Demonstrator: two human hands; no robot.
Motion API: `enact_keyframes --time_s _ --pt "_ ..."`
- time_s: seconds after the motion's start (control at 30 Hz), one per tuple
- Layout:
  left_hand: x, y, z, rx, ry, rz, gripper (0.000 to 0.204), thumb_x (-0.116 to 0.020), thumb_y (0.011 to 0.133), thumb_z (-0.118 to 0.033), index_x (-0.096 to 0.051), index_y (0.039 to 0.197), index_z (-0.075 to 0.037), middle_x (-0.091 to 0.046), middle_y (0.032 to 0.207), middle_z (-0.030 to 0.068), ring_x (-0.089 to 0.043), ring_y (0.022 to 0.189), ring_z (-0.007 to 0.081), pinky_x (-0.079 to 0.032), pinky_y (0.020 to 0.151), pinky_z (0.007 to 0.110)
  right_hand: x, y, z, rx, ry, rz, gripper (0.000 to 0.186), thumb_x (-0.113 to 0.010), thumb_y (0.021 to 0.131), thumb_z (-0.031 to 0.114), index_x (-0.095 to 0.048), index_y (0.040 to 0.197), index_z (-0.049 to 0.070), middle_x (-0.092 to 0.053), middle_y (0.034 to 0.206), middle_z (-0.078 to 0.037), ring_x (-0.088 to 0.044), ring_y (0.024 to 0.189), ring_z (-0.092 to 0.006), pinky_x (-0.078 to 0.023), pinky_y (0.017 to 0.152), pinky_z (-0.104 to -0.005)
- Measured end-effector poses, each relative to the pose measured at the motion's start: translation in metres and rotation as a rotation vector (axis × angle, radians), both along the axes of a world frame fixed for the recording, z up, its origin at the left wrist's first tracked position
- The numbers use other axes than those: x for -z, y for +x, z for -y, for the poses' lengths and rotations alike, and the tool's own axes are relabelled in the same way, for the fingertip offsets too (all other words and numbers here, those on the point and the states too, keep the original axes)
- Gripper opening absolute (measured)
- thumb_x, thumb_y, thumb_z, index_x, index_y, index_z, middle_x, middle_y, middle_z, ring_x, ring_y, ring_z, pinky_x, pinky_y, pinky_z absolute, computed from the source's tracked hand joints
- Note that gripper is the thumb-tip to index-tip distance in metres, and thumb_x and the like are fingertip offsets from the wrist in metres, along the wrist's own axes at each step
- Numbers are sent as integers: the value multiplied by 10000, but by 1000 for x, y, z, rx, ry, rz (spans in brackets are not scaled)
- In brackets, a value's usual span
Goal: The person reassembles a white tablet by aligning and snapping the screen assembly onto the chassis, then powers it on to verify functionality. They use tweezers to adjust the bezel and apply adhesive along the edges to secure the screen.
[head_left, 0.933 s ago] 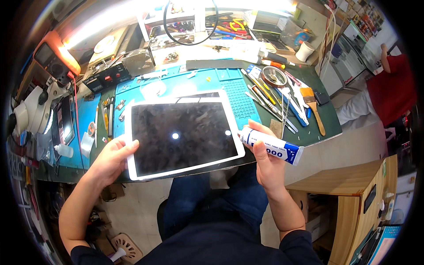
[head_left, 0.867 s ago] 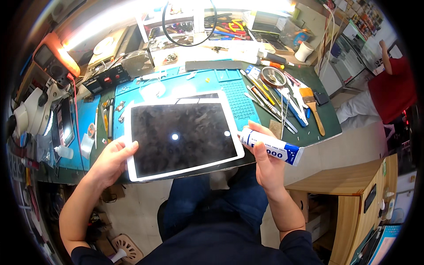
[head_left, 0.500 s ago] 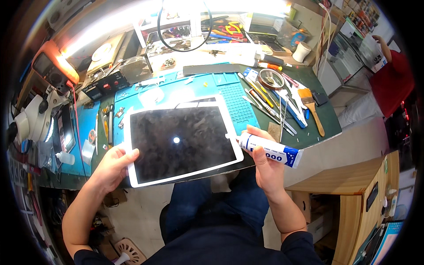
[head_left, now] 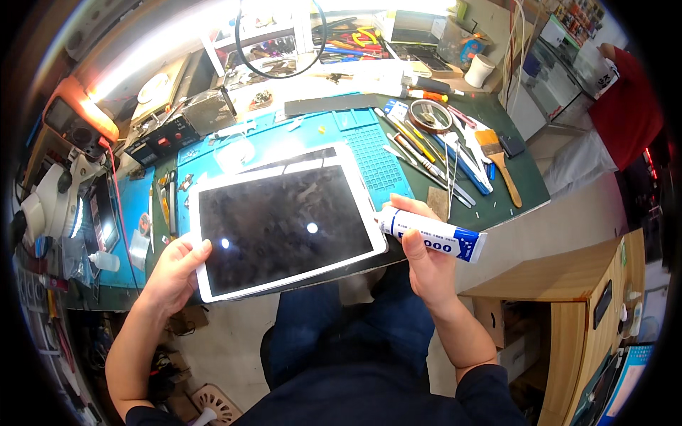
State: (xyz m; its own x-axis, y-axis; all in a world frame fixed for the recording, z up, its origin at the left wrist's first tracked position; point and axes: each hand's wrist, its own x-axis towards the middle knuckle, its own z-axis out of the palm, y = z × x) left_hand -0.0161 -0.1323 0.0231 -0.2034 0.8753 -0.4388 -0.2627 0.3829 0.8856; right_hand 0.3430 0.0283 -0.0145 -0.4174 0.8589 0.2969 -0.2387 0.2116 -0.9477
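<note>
A white-framed tablet (head_left: 284, 226) with a dark, smudged screen is tilted over the near edge of the workbench. My left hand (head_left: 175, 273) grips its left edge, thumb on the frame and fingers mostly hidden underneath. In my right hand (head_left: 430, 266) is a white and blue glue tube (head_left: 437, 236), thumb in front and fingers behind it. The tube's nozzle points left and lies at the tablet's right edge; whether it touches, I cannot tell. Beneath the tablet, the blue work mat (head_left: 273, 138) shows at the far side and right.
Tweezers, pens and a brush (head_left: 497, 167) lie right of the mat, near a round tape roll (head_left: 430, 116). An orange multimeter (head_left: 79, 121) and a microscope (head_left: 53, 195) stand at left. A wooden cabinet (head_left: 547, 277) is at lower right; a person in red (head_left: 629, 106) stands beyond.
The tablet has tipped slightly, and a second light reflection shows on its screen. Both hands keep their holds; the tube has shifted slightly toward the far side. The whole view has shifted a little.
</note>
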Motion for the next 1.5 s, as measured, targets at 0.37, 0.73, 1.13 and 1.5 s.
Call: enact_keyframes --time_s 0.37,0.73,1.13,1.5 --pt "-3 0 -1 30 -7 -37 362 -672 1026 -243 -616 1264 23 -689 1125 53 -660 1002 112 -538 898 293 8 6 3 90 -41 -146 603 -639 1010 488 -519 1335 -6 -646 1247 -214 -669 955 -198 -570 874 -316" --pt "-2 -1 -1 49 -11 -36 397 -686 1015 -262 -610 1270 32 -696 1151 79 -670 1025 142 -541 928 317 3 30 -2 96 -62 -193 359 -697 994 227 -589 1248 -4 -697 1119 -146 -614 787 -106 -521 701 -237" --pt "-7 1 0 -41 -91 52 141 -656 1029 -160 -613 1105 -50 -637 926 -23 -650 839 88 -563 782 286 -36 -34 -111 -28 -93 190 332 -759 957 190 -705 1190 -40 -746 1011 -96 -713 894 -145 -603 723 -283" --pt "-3 1 3 -95 -154 22 140 -725 984 -149 -649 1061 -61 -625 785 -38 -579 621 37 -488 567 183 -35 -68 -171 -197 -94 190 329 -738 977 276 -706 1143 -6 -747 990 -80 -720 868 -148 -588 677 -284"
